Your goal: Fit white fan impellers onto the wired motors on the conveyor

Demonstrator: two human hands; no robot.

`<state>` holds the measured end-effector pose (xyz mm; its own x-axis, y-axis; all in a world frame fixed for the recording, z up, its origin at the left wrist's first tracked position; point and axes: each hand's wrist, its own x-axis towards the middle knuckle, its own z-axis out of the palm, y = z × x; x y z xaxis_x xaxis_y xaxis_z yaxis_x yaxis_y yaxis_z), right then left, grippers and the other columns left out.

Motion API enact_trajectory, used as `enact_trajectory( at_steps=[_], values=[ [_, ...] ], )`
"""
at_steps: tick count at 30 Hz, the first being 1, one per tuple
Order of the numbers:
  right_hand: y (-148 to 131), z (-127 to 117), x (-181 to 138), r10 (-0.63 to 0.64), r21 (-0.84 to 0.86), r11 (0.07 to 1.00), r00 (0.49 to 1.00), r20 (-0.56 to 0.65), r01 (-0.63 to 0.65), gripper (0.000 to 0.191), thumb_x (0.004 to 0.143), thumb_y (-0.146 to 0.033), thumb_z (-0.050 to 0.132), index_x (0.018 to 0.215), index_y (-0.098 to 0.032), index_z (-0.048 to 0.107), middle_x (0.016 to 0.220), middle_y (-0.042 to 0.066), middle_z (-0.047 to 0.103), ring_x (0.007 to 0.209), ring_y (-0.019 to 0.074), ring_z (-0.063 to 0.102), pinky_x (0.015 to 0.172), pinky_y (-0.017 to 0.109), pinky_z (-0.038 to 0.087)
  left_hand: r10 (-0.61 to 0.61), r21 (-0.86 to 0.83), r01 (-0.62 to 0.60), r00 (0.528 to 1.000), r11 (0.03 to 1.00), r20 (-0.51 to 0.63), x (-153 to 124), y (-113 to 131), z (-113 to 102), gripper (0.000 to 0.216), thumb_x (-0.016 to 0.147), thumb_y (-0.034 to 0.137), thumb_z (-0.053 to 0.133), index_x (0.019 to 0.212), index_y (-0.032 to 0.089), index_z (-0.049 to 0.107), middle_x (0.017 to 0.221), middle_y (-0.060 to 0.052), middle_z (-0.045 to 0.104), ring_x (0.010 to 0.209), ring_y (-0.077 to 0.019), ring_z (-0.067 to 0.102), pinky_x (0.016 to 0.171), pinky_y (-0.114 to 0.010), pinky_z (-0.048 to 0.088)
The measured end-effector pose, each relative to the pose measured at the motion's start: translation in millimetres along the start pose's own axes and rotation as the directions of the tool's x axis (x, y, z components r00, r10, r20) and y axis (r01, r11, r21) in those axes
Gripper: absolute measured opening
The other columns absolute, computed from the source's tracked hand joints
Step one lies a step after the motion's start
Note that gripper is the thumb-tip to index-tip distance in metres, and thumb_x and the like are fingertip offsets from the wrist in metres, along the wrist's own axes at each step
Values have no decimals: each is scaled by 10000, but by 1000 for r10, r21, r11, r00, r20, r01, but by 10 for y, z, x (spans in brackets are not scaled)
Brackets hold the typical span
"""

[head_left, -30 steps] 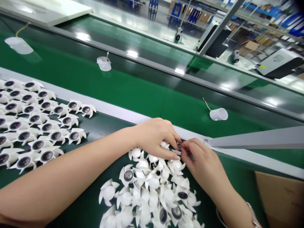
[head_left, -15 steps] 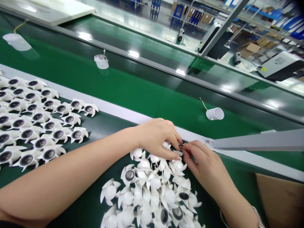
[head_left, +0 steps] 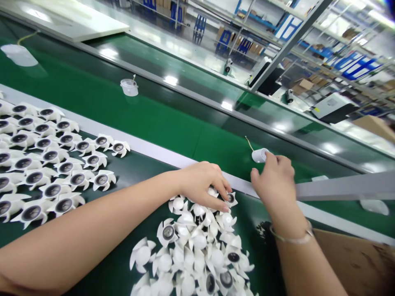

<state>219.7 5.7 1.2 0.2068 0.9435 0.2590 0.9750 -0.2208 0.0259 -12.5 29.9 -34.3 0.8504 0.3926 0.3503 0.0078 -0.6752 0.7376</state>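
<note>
Left hand (head_left: 202, 185): fingers curled narrowly over a white plastic fan impeller (head_left: 230, 199) with dark hub, at the edge of a pile of impellers (head_left: 194, 246) on the green conveyor belt (head_left: 154, 123); grip firmness unclear. Right hand (head_left: 275, 176): half open, apparently empty, just beside a white plastic cylinder (head_left: 259, 155). (Impeller: probably light, thin-bladed, fragile; take by the hub.)

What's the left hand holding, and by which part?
The left hand seems to grip a white fan by a blade edge, but the fingers hide the hold, so I can't be sure.
</note>
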Motion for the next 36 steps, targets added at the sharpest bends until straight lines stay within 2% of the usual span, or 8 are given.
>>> enact_trajectory(
  at_steps=[4, 8, 12, 18, 21, 26, 30, 36],
  values=[
    [-134, 177, 449, 221, -142, 970, 959, 179, -197, 676, 824, -77, 506, 1479, -241, 457, 1457, 254, 323, 1238, 457, 452, 815, 539, 491, 24, 43, -24, 1000, 999, 9, -7, 18, -1, 308, 803, 509, 709, 994, 282, 790, 1157, 4, 740, 1071, -224, 620, 926, -331, 464],
    [-59, 72, 423, 9, -54, 999, 967, 253, 5, 539, 784, -55, 505, 1264, -248, 658, 1210, 167, 505, 893, 256, 621, 758, 394, 499, 25, 119, -31, 999, 992, 45, -3, 69, -29, 373, 783, 528, 723, 1073, 298, 769, 1237, -15, 707, 1084, -248, 605, 923, -367, 462],
    [99, -200, -49, -185, 176, 967, 983, -19, 186, 340, 791, -226, 628, 1123, -168, 584, 1090, 138, 579, 886, 269, 612, 752, 393, 511, 8, 132, -15, 999, 991, 52, -1, 93, -49, 400, 775, 581, 711, 1059, 307, 776, 1279, -29, 680, 1109, -277, 598, 909, -390, 461],
    [263, -345, -677, -360, 670, 686, 932, -28, 285, 240, 871, -307, 680, 1047, -232, 536, 1154, 99, 669, 936, 221, 684, 773, 315, 561, 3, 27, -3, 1000, 1000, -3, 2, 56, -44, 253, 760, 525, 750, 844, 291, 796, 1160, -16, 707, 1010, -219, 627, 903, -340, 465],
    [268, -319, -758, -495, 641, 644, 866, -68, 418, 223, 866, -248, 708, 1059, -245, 596, 1170, 88, 674, 1051, 242, 666, 852, 339, 559, -41, -113, 32, 996, 993, -84, 8, 67, -71, 281, 780, 494, 742, 793, 213, 750, 1021, -44, 709, 934, -182, 631, 877, -305, 476],
    [257, -238, -773, -600, 560, 629, 794, -92, 540, 205, 902, -196, 678, 1097, -258, 691, 1227, 75, 652, 1079, 224, 653, 876, 355, 565, -174, -231, 136, 973, 963, -154, 25, 112, -131, 400, 809, 443, 723, 1108, 183, 672, 1073, -68, 687, 985, -181, 625, 866, -299, 492],
    [235, -215, -779, -602, 511, 651, 792, -104, 561, 177, 910, -214, 674, 1080, -231, 721, 1202, 91, 675, 1071, 252, 650, 873, 413, 575, -44, -170, 25, 993, 985, -109, 39, 104, -76, 355, 839, 433, 711, 1118, 214, 729, 1149, -83, 699, 1038, -189, 638, 930, -314, 491],
    [150, -293, -711, -607, 456, 697, 794, -36, 554, 132, 864, -211, 707, 982, -216, 768, 1064, 82, 726, 979, 269, 695, 824, 434, 613, -53, 50, 61, 989, 997, -134, 52, 76, -6, 248, 880, 421, 664, 1039, 265, 772, 1063, -41, 753, 944, -184, 644, 856, -323, 495]
  ],
)
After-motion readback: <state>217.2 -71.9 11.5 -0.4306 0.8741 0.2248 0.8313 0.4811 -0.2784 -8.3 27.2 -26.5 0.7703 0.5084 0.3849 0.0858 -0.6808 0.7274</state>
